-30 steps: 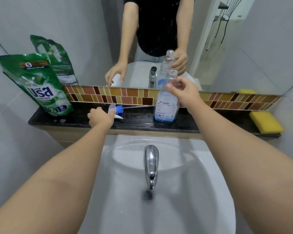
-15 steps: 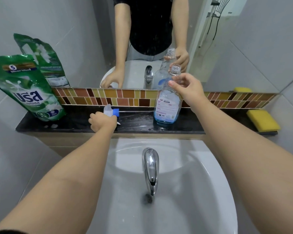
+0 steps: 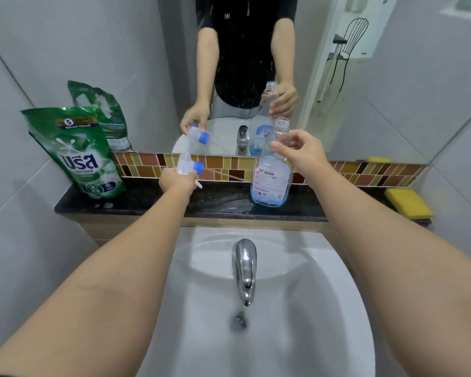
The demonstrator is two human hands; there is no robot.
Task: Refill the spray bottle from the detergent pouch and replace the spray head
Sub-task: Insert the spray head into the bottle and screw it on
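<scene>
A clear spray bottle [image 3: 271, 183] with a blue-tinted bottom and a white label stands upright on the dark shelf [image 3: 147, 198], its neck uncapped. My right hand [image 3: 301, 152] grips the bottle's neck just under the mouth. My left hand [image 3: 176, 180] holds the white spray head [image 3: 188, 165] with its blue collar lifted above the shelf, left of the bottle, its thin dip tube pointing right toward the bottle. The green detergent pouch [image 3: 79, 151] leans against the wall at the shelf's left end.
A mirror [image 3: 256, 63] above the tile strip [image 3: 365, 172] repeats the scene. A yellow sponge [image 3: 408, 202] lies at the shelf's right end. Below the shelf are a white basin [image 3: 310, 308] and a chrome tap [image 3: 244, 268].
My left hand has lifted the spray head off the shelf. My right hand stays on the bottle's neck. The camera has tilted.
</scene>
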